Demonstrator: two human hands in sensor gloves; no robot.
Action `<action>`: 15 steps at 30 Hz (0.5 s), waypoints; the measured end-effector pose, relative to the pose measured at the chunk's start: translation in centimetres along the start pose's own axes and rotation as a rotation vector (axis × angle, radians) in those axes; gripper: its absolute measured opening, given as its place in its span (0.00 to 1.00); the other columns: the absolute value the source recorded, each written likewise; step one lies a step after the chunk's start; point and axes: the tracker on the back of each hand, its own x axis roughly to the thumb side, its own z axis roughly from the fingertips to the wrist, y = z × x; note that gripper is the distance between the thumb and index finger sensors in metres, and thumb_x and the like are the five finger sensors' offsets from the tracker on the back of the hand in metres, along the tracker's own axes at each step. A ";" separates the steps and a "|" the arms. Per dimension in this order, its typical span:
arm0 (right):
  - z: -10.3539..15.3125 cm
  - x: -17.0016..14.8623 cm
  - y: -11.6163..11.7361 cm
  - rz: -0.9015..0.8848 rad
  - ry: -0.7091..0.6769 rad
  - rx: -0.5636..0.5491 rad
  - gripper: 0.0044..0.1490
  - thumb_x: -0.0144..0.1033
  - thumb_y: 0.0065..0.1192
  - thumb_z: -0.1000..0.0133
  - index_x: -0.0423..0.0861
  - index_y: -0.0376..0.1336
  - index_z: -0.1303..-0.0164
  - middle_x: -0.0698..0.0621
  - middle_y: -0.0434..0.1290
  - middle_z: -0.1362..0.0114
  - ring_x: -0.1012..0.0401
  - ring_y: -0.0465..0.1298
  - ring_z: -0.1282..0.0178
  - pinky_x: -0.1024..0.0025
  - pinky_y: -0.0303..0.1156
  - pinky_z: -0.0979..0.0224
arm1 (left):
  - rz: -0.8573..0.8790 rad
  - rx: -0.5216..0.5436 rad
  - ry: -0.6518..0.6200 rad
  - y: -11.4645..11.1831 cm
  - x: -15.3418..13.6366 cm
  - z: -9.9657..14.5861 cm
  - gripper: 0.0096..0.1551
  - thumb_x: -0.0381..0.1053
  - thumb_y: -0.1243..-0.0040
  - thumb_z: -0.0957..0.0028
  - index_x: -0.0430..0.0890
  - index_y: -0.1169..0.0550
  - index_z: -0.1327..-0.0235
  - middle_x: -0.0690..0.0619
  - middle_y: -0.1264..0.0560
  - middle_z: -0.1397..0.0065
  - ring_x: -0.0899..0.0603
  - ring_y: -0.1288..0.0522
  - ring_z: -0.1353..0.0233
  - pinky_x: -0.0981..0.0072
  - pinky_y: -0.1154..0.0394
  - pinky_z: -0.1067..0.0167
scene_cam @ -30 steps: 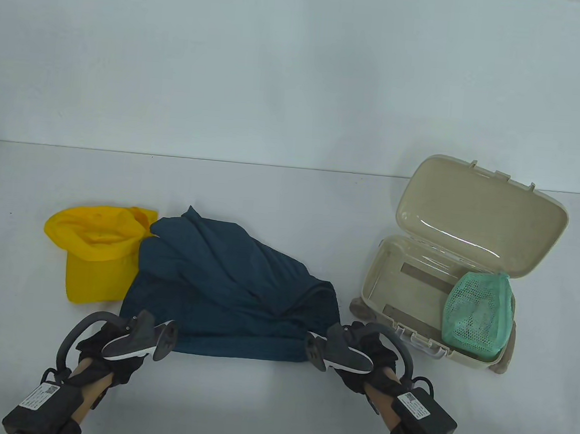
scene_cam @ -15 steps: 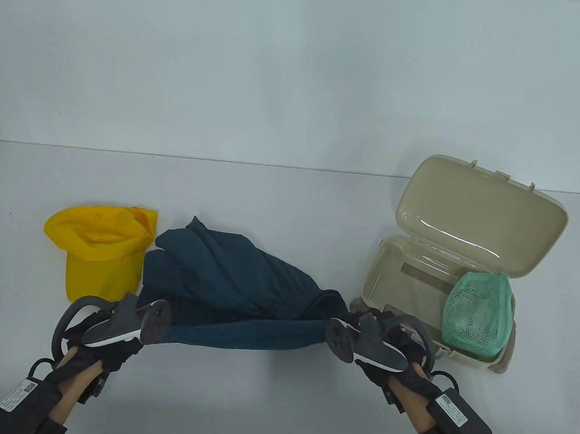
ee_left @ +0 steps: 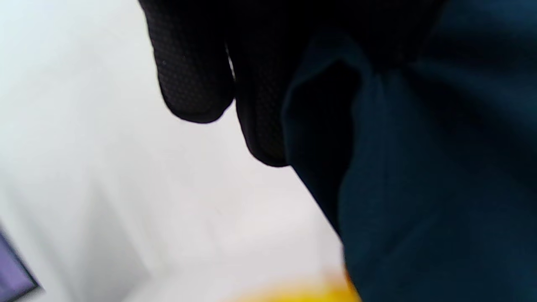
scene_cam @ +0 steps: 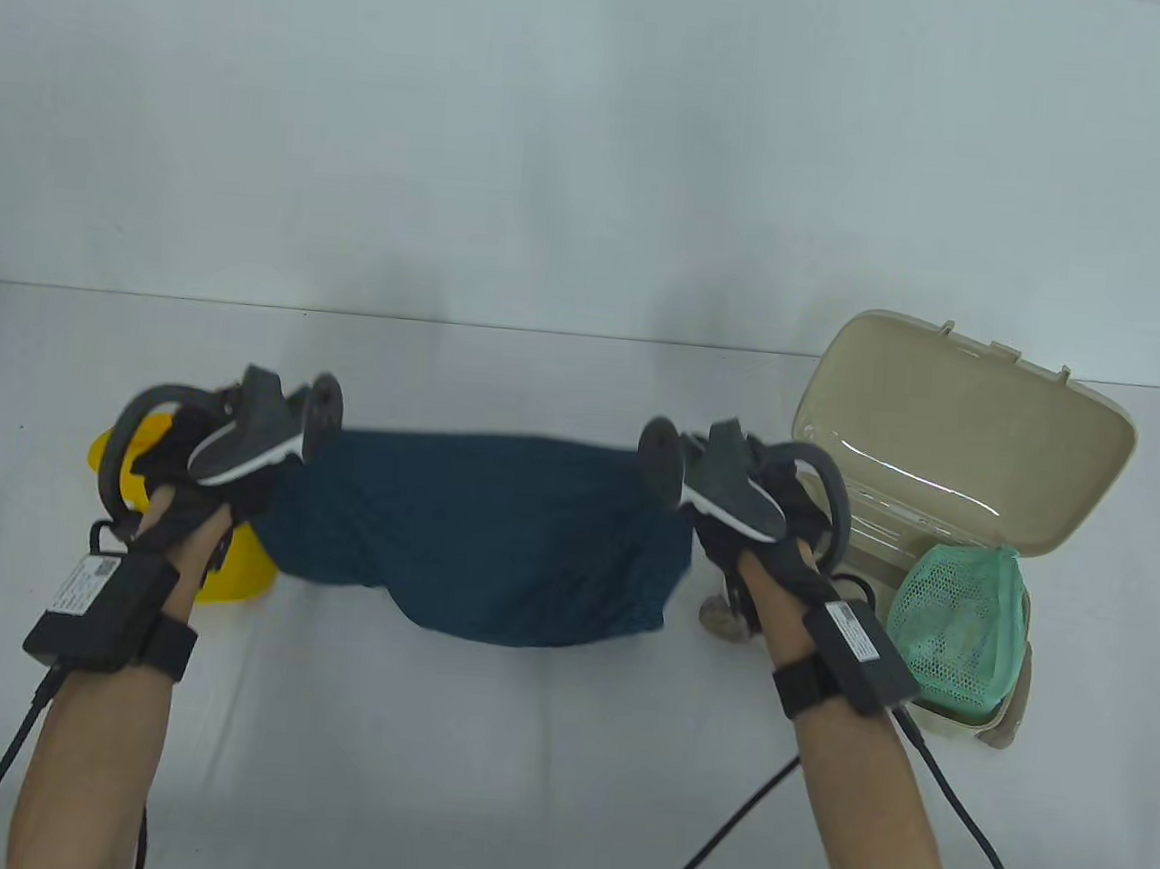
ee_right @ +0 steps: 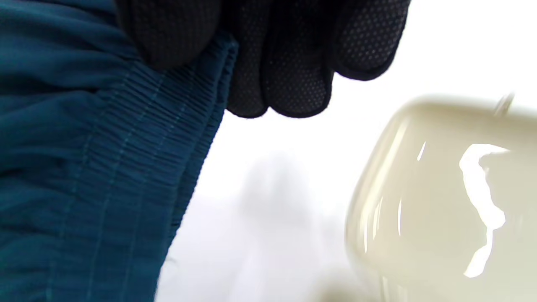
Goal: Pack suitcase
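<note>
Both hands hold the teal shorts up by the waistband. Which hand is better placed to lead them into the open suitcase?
Right. The right hand grips the teal shorts beside the open suitcase; the left hand holds the far end, over the yellow cap.

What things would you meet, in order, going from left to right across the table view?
Yellow cap → left hand → dark teal shorts → right hand → green mesh bag, sitting in the open beige suitcase.

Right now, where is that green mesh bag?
In the table view the green mesh bag sits at the right, in the near corner of the open beige suitcase, just right of the right hand.
</note>
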 end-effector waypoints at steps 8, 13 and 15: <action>2.5 -3.4 -9.7 -0.426 0.088 -0.356 0.28 0.50 0.60 0.47 0.56 0.64 0.36 0.60 0.78 0.34 0.59 0.80 0.34 0.60 0.76 0.32 | 0.524 0.669 -0.057 13.4 -7.3 9.5 0.23 0.54 0.46 0.45 0.59 0.25 0.35 0.64 0.18 0.39 0.52 0.14 0.41 0.57 0.21 0.36; 8.4 -3.5 1.5 -0.234 -0.087 -0.159 0.28 0.49 0.60 0.47 0.57 0.63 0.35 0.60 0.77 0.33 0.59 0.79 0.32 0.60 0.75 0.30 | 0.258 0.208 -0.402 2.2 -4.4 12.4 0.23 0.53 0.44 0.46 0.59 0.23 0.37 0.64 0.16 0.41 0.52 0.13 0.43 0.55 0.21 0.36; 11.1 -2.0 7.3 -0.029 -0.189 -0.057 0.28 0.50 0.60 0.48 0.58 0.64 0.36 0.60 0.77 0.33 0.59 0.79 0.32 0.60 0.76 0.31 | 0.048 -0.117 -0.453 -5.3 -2.3 12.4 0.23 0.53 0.44 0.47 0.59 0.22 0.38 0.63 0.16 0.41 0.51 0.13 0.42 0.55 0.21 0.37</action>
